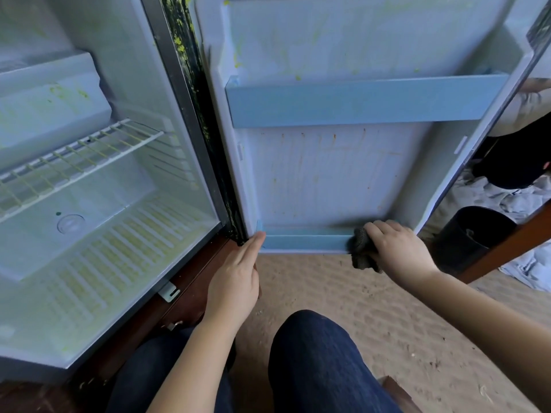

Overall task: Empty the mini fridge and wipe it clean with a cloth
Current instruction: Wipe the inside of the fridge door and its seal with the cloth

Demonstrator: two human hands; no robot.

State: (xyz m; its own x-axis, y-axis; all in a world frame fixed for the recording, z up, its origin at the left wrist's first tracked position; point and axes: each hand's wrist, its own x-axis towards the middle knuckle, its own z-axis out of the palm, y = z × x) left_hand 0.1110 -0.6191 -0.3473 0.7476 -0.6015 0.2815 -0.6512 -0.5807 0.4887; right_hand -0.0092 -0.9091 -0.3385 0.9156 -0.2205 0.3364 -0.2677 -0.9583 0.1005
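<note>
my right hand (399, 251) bunches a dark, soft knitted cloth (362, 248) against the pale blue lower door rail (307, 242). my left hand (235, 281), fingers straight and pressed together, steadies the white fridge door (322, 180). the limp cloth likely works best wadded.

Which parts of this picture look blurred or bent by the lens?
Head view: the dark cloth in the right hand is smeared by motion; the left hand looks sharper; the wide lens bows the fridge door edges; the light is soft and bluish.

Stained mini fridge (98, 186) stands open; dark cloth (362, 248) on its door's lower rail.
</note>
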